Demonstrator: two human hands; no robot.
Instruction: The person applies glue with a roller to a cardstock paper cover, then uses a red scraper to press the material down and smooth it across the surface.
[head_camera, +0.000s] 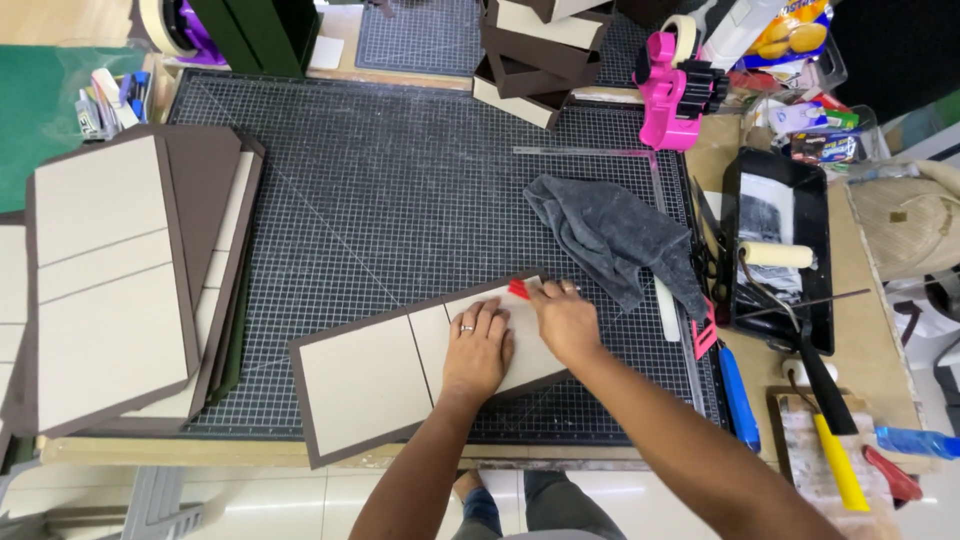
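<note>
A flat cover piece (365, 375), beige board panels on dark brown paper, lies on the gridded cutting mat (400, 180) near the front edge. My left hand (477, 348) presses flat on its right panel, fingers spread, a ring on one finger. Just to the right, my right hand (562, 318) grips a small red scraper (518, 289) and holds it against the cover's upper right edge.
A stack of similar covers (120, 280) lies at the left. A grey cloth (610, 240) sits right of my hands. Brown box parts (535, 60) and a pink tape dispenser (675, 90) stand at the back. A black tray (815, 250) with a glue roller (775, 254), brushes and tools fill the right side.
</note>
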